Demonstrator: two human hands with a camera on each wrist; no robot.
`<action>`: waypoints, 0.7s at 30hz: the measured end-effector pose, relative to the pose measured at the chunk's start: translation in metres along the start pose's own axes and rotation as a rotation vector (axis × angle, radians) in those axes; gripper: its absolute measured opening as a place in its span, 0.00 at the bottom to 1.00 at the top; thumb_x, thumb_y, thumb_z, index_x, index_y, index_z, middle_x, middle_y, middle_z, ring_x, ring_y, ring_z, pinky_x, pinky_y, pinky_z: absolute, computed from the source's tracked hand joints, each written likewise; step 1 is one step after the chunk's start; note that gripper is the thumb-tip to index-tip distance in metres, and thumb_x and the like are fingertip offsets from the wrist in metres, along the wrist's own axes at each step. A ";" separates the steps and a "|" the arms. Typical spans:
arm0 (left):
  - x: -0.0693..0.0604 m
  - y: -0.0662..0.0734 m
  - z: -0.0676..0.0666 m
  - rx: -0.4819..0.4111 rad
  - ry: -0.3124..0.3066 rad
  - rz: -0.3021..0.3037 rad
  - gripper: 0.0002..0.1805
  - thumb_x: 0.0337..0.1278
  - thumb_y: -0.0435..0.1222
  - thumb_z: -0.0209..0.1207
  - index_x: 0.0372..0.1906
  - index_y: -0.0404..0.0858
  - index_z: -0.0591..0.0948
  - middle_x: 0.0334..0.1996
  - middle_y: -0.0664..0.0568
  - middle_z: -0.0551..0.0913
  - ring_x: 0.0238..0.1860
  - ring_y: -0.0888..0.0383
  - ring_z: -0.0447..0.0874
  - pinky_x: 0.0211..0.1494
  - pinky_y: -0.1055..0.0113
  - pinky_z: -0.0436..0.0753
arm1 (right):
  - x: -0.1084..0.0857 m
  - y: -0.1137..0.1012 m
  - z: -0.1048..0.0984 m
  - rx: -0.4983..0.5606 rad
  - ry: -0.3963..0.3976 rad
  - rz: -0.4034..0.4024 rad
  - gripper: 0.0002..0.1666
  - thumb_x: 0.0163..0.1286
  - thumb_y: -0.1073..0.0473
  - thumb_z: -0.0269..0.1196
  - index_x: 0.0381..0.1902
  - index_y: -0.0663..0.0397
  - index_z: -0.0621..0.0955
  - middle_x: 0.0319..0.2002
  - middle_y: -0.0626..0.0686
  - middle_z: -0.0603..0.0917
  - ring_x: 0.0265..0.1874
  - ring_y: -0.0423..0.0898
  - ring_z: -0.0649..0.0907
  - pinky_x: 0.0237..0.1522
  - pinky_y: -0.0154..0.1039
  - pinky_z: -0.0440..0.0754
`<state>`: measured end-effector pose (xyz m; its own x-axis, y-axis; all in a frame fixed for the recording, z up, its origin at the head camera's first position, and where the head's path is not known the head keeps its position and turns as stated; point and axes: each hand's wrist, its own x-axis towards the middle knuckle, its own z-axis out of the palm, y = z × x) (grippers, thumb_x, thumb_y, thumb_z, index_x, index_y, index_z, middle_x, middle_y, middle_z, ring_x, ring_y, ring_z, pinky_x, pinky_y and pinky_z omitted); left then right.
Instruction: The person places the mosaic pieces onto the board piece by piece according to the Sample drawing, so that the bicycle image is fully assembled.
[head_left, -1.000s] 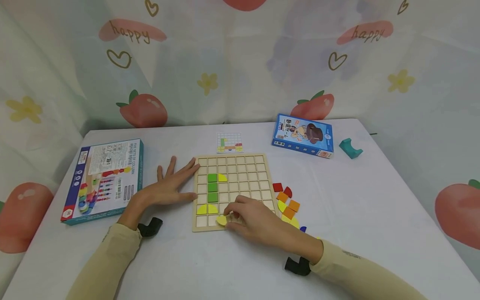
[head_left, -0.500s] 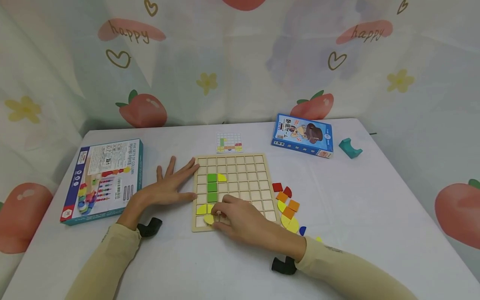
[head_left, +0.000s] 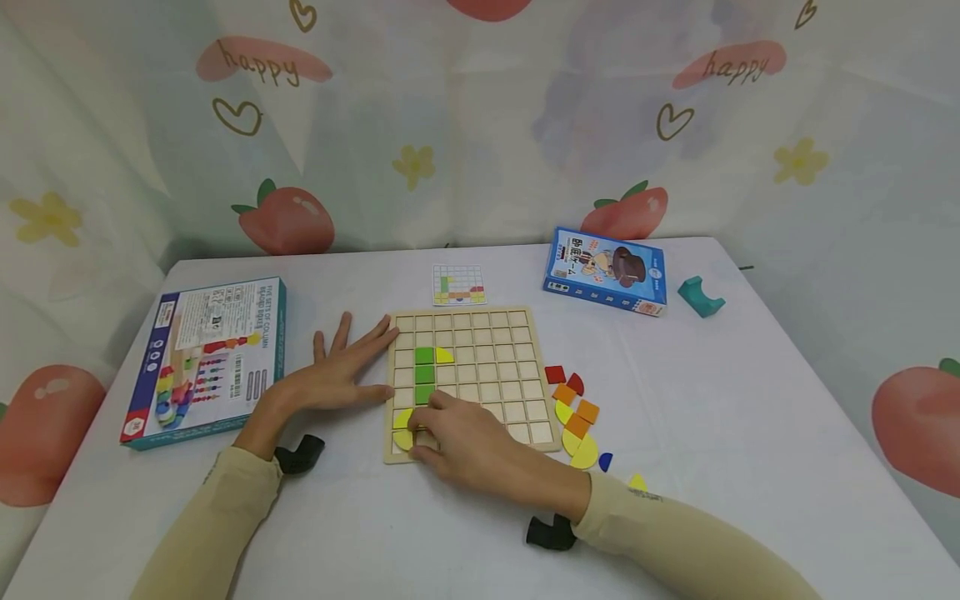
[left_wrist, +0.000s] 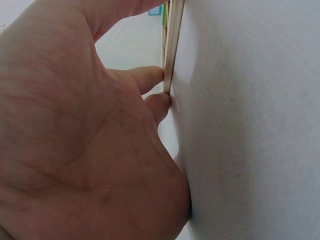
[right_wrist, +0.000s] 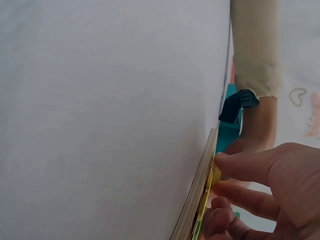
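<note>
At lower centre, your right hand [head_left: 468, 442] pinches a yellow rounded piece [head_left: 403, 440], its placing likely needing alignment; your spread left hand [head_left: 337, 379] touches the wooden grid [head_left: 495, 337].

Board [left_wrist: 174, 45] is pale wood, seen edge-on. Left hand [left_wrist: 90, 130] is left of it, palm toward camera, big in view. One fingertip [left_wrist: 157, 76] touches the board near its lower end; second finger [left_wrist: 159, 104] is right at that end. Thicker digit [left_wrist: 122, 12] reaches toward the board higher up, tip cropped. Green sliver [left_wrist: 164, 14] on the board's left face. Blue patch [left_wrist: 155, 10] just left of the board, can't identify. White cloth [left_wrist: 250, 125] right of the board.
</note>
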<state>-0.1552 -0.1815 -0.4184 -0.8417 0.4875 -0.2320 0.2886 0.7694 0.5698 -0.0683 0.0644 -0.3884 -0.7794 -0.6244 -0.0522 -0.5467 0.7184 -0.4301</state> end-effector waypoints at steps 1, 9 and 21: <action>0.000 0.000 0.000 -0.001 -0.001 0.001 0.51 0.66 0.57 0.63 0.87 0.52 0.52 0.89 0.52 0.39 0.84 0.31 0.12 0.74 0.21 0.16 | 0.000 0.000 0.001 -0.001 0.002 -0.003 0.13 0.72 0.50 0.72 0.51 0.45 0.89 0.44 0.47 0.85 0.32 0.37 0.77 0.34 0.27 0.75; -0.001 0.000 0.000 -0.010 -0.003 0.002 0.51 0.66 0.56 0.64 0.87 0.53 0.53 0.89 0.51 0.40 0.84 0.32 0.12 0.74 0.21 0.16 | 0.001 0.001 0.004 -0.001 0.027 -0.020 0.12 0.71 0.50 0.73 0.48 0.45 0.89 0.43 0.46 0.84 0.31 0.36 0.76 0.32 0.27 0.74; -0.001 0.002 -0.002 -0.008 -0.006 0.003 0.51 0.66 0.55 0.64 0.87 0.51 0.53 0.89 0.51 0.39 0.84 0.31 0.12 0.74 0.21 0.16 | 0.001 0.001 0.004 0.000 0.030 -0.024 0.13 0.71 0.50 0.73 0.49 0.46 0.88 0.42 0.46 0.84 0.30 0.36 0.75 0.31 0.26 0.73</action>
<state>-0.1548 -0.1812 -0.4159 -0.8383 0.4919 -0.2350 0.2871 0.7648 0.5767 -0.0683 0.0636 -0.3931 -0.7750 -0.6318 -0.0149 -0.5652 0.7035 -0.4309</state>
